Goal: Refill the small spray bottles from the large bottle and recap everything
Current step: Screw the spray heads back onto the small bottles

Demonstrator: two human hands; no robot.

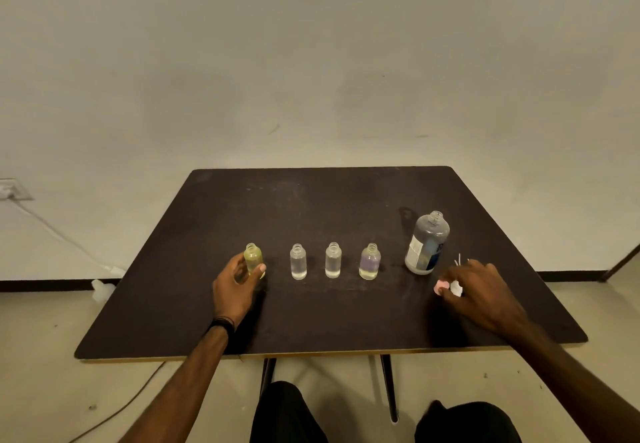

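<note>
Dim, yellowish, even light, seemingly from overhead. Soft shadows pooled on the dark matte rectangular table [311,207] beneath both forearms, fainter smudges on the pale wall [311,61] behind it. Little glare, only weak glints on clear plastic. Slightly soft and grainy overall. Wide-angle bending toward the edges, table splayed.
</note>
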